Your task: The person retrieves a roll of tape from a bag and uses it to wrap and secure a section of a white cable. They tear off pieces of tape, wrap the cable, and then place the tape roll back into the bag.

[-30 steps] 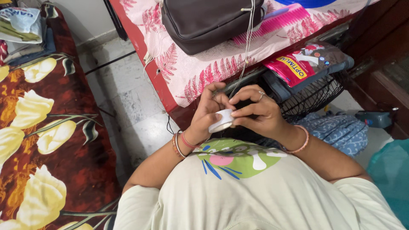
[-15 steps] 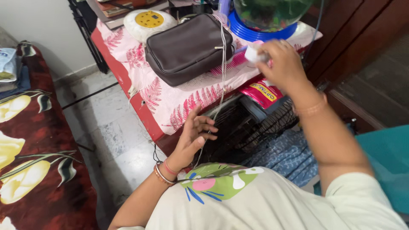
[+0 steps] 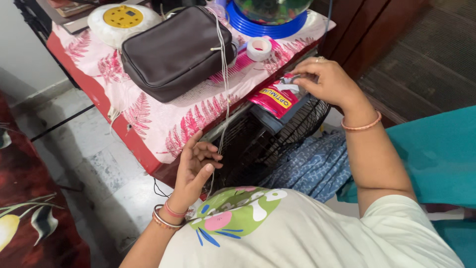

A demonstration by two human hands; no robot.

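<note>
My right hand [image 3: 329, 82] reaches under the table's edge and pinches the top of a red packet [image 3: 274, 99] that lies on a black wire fan guard [image 3: 270, 144]. My left hand [image 3: 196, 166] hovers palm up near my chest, fingers loosely curled. A thin white cord [image 3: 224, 89] hangs from the dark brown zip bag [image 3: 173, 49] and brushes its fingertips. A white tape roll [image 3: 259, 48] lies on the pink fern-print tablecloth [image 3: 163, 124] just beyond my right hand, with nothing touching it.
On the table are a round white device with a yellow centre [image 3: 124, 17], a pink comb [image 3: 233, 69] and a blue ring-shaped base [image 3: 270, 29]. Blue patterned cloth [image 3: 312, 168] and teal fabric [image 3: 436, 154] lie to the right, a red floral bedspread [image 3: 29, 208] to the left.
Both hands held the tape roll near my chest. My right hand then carried it up to the table, left it there and dropped to the red packet. My left hand opened.
</note>
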